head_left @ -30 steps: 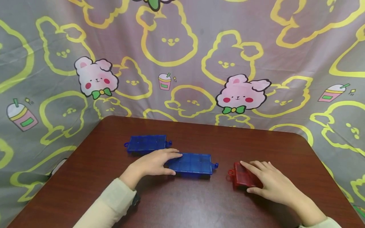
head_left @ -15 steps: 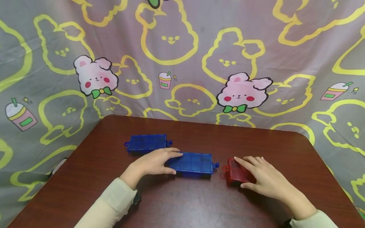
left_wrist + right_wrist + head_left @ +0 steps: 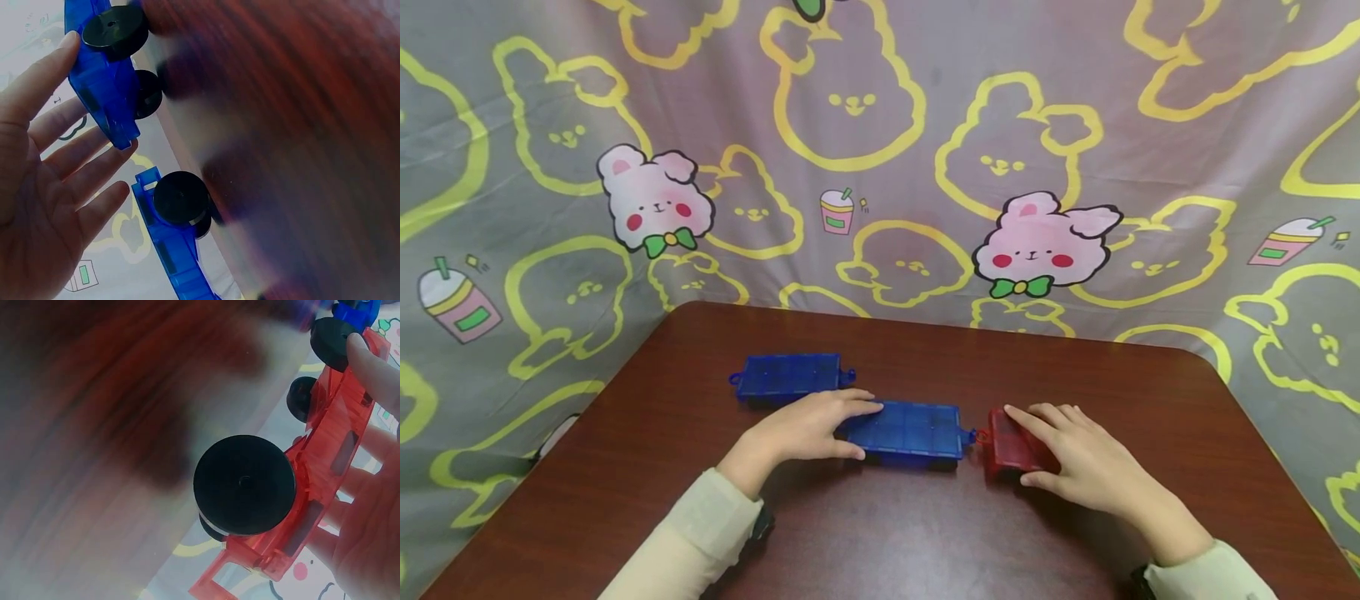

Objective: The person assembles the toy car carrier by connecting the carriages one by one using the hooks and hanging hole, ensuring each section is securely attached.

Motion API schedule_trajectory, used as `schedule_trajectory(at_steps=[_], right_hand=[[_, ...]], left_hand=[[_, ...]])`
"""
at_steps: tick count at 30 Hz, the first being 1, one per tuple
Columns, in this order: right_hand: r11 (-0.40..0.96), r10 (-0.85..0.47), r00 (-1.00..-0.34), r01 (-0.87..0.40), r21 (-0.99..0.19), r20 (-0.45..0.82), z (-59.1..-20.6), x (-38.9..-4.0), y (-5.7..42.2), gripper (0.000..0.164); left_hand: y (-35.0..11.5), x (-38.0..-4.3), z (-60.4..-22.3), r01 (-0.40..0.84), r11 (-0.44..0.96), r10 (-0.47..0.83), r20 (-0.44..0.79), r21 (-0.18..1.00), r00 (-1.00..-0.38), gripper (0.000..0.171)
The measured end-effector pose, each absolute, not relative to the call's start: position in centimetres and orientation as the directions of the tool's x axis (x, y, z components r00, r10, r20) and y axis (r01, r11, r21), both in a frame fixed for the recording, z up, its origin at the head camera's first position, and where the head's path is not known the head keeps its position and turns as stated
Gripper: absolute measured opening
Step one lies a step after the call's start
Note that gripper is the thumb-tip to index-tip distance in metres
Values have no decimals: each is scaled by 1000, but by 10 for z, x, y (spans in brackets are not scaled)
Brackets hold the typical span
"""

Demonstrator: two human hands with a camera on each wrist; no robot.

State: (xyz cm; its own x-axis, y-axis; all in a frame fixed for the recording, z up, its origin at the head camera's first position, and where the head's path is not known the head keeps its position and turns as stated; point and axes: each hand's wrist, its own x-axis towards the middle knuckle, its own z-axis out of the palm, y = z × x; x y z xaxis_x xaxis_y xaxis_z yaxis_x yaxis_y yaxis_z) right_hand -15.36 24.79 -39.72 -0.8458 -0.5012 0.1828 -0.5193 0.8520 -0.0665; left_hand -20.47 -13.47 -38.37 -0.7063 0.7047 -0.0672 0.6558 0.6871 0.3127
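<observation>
My left hand [image 3: 811, 427] holds the left end of a translucent blue toy wagon [image 3: 913, 429] between thumb and fingers. Black wheels [image 3: 117, 31] show beneath it in the left wrist view. To the right, my right hand [image 3: 1086, 462] grips a translucent red toy wagon [image 3: 1009, 440] by its sides, the thumb on the near side. The red wagon's ring [image 3: 981, 437] overlaps the blue wagon's hook [image 3: 967, 437] in the head view. In the right wrist view large black wheels [image 3: 244, 484] sit under the red body. My right hand hides the red wagon's right end.
A second blue wagon [image 3: 790, 375] stands behind my left hand, with a ring at its left and a hook at its right. The brown table [image 3: 910, 533] ends at a patterned curtain [image 3: 895, 125] at the back and sides.
My right hand has slid the red wagon to the left, bringing its ring up to the hook of the held blue wagon. My left hand and both blue wagons have stayed in place.
</observation>
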Motion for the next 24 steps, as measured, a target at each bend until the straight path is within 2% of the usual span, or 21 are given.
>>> schedule_trajectory(at_steps=[24], right_hand=[[850,-499,-855,-515,-109,140,-403,-164,246,86]], left_hand=[[-134,-205,-383,654,690,703,-71,311,-708,67]])
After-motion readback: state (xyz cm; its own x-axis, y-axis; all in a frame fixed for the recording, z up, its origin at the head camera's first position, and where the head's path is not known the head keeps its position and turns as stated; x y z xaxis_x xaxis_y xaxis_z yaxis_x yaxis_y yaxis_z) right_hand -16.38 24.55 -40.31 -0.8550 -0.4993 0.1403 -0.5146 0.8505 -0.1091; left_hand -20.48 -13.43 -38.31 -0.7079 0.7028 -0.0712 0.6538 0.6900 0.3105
